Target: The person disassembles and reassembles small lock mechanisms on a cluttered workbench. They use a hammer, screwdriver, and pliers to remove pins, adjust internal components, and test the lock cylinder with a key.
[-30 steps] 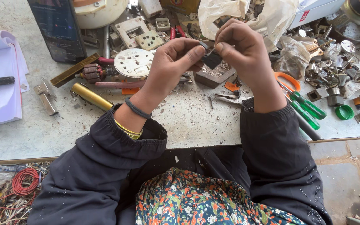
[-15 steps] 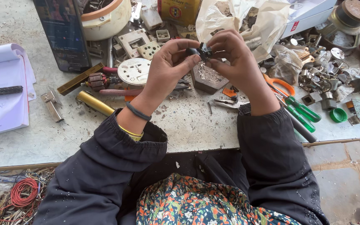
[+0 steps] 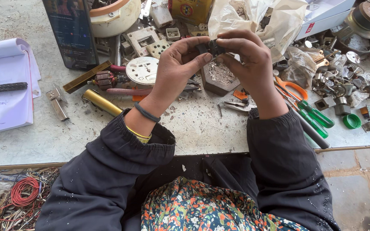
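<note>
The left hand [image 3: 178,64] and right hand [image 3: 247,57] both pinch a small dark electrical part [image 3: 210,47], held up above the cluttered tabletop [image 3: 202,128]; judging by this, work on it is mid-way; the green-handled pliers [image 3: 309,109] lie untouched.

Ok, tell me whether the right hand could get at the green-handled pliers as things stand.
Probably yes, once freed: the right hand now pinches a small dark part together with the left hand. The green-handled pliers lie uncovered on the table, just beside the right wrist.
</note>
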